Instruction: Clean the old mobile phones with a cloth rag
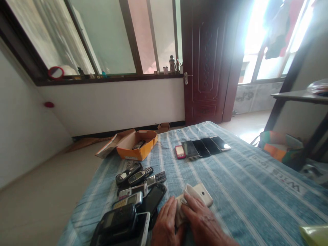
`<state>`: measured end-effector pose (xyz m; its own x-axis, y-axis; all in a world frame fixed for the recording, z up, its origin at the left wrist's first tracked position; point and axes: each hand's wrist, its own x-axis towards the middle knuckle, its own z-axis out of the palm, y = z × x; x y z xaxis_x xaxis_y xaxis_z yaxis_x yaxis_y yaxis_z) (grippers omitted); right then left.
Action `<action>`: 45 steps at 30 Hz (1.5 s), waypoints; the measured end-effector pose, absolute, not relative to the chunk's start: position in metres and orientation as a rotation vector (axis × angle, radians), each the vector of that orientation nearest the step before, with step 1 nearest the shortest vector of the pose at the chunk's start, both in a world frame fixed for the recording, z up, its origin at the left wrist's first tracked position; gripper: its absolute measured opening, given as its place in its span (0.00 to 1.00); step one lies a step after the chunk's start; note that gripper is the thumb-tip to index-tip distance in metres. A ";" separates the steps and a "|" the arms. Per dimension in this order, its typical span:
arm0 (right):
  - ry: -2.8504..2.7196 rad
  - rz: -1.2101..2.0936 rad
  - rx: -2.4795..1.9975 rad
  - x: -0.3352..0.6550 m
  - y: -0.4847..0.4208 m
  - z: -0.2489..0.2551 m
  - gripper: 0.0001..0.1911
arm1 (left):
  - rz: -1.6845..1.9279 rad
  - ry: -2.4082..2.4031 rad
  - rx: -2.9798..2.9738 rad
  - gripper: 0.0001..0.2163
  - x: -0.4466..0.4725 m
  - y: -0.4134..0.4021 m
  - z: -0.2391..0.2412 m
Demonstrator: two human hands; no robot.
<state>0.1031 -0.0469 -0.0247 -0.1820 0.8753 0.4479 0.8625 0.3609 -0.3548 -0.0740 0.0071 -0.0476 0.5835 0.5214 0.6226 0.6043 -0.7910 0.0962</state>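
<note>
Low in the head view, both my hands rest on a white phone (203, 193) lying on the blue striped cloth (243, 184). My left hand (166, 222) presses the phone's near end, fingers together. My right hand (202, 218) holds a pale wiping cloth (182, 201) against the phone's back. To the left lies a heap of old keypad phones (135, 191). Farther off, a row of dark smartphones (205, 147) and a small red phone (180, 152) lie side by side.
An open orange cardboard box (137, 145) with a phone inside sits at the cloth's far left corner. A dark wooden door (207, 61) stands behind. A dark shelf frame (302, 99) and colourful bag (279, 145) are on the right. A yellow-green item (316, 235) lies at the bottom right.
</note>
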 end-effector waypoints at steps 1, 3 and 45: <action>-2.051 0.038 -1.427 0.103 -0.046 -0.025 0.16 | -0.992 -0.947 -2.677 0.27 -0.074 0.008 -0.048; -2.051 0.066 -1.318 0.105 -0.045 -0.026 0.13 | -0.994 -0.935 -2.673 0.27 -0.074 0.008 -0.047; -0.403 1.366 -0.854 0.122 -0.059 0.031 0.18 | -2.057 -1.907 -2.677 0.10 -0.043 -0.043 0.036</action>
<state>0.1221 -0.0588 0.0308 0.1987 0.9551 -0.2196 -0.6831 -0.0257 -0.7299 -0.0433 -0.0434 0.0357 0.0889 0.9473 0.3078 0.2350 -0.3202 0.9177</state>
